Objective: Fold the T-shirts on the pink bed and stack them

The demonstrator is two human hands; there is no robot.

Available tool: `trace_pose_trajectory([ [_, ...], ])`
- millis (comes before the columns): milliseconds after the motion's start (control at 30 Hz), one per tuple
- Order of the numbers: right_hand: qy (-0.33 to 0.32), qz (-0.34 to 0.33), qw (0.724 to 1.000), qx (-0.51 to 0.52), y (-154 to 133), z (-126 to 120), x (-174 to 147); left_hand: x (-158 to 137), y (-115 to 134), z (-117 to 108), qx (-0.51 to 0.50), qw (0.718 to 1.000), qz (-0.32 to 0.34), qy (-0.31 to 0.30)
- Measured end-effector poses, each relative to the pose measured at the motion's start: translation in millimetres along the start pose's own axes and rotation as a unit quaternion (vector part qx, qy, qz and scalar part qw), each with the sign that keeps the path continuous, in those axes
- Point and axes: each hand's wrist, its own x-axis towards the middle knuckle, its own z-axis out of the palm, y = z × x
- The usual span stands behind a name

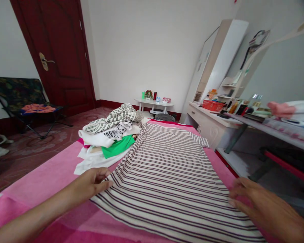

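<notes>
A white shirt with dark stripes (167, 175) lies spread out on the pink bed cover (48, 165), its short right sleeve (199, 139) pointing outward at the far end. My left hand (97, 182) pinches the shirt's left edge near the hem between thumb and fingers. At the opposite edge, my right hand (253, 199) is slightly blurred, with its curled fingertips closed on the fabric. Some of the cloth along the left side is bunched in folds. The near hem runs across the bottom of the view.
Left of the shirt is a heap of clothes with a striped garment (116, 116) and a green piece (119, 146). A dressing table (205, 118) and a shelf with folded items (276, 130) stand right. A folding chair (20, 98) is by the red door (60, 50).
</notes>
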Motion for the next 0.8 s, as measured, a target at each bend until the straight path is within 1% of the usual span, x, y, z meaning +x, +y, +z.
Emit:
trace_pose_trajectory([
  [33,-0.038,-0.026,0.999,-0.014,-17,3,18,1,5,2,0.004,1.0,0.018,-0.006],
  [67,-0.06,-0.055,0.997,-0.005,-33,11,37,2,11,5,0.008,0.999,0.035,-0.012],
  [100,-0.075,-0.085,0.993,0.017,-50,21,56,4,17,9,0.015,0.999,0.05,-0.014],
  [167,-0.086,-0.121,0.987,0.057,-80,50,96,9,26,17,0.029,0.997,0.076,-0.015],
  [267,-0.067,-0.136,0.983,0.102,-117,97,159,16,34,30,0.032,0.995,0.095,-0.022],
  [333,-0.057,-0.124,0.981,0.139,-139,124,202,19,35,36,0.019,0.995,0.09,-0.037],
  [433,-0.018,-0.106,0.975,0.194,-171,159,263,22,36,40,-0.005,0.995,0.08,-0.06],
  [500,0.004,-0.118,0.97,0.215,-190,180,297,22,38,39,-0.014,0.995,0.067,-0.07],
  [567,0.007,-0.145,0.966,0.212,-206,201,323,23,40,37,-0.016,0.996,0.056,-0.068],
  [600,-0.004,-0.163,0.965,0.205,-211,210,333,23,41,35,-0.014,0.996,0.053,-0.064],
  [667,-0.047,-0.185,0.964,0.187,-216,224,349,24,40,33,-0.008,0.997,0.052,-0.058],
  [733,-0.093,-0.176,0.963,0.179,-215,232,360,25,38,32,-0.004,0.997,0.047,-0.065],
  [767,-0.103,-0.164,0.964,0.18,-212,232,364,26,37,32,-0.005,0.997,0.045,-0.066],
  [800,-0.1,-0.151,0.966,0.183,-209,231,369,27,37,32,-0.007,0.997,0.044,-0.064],
])
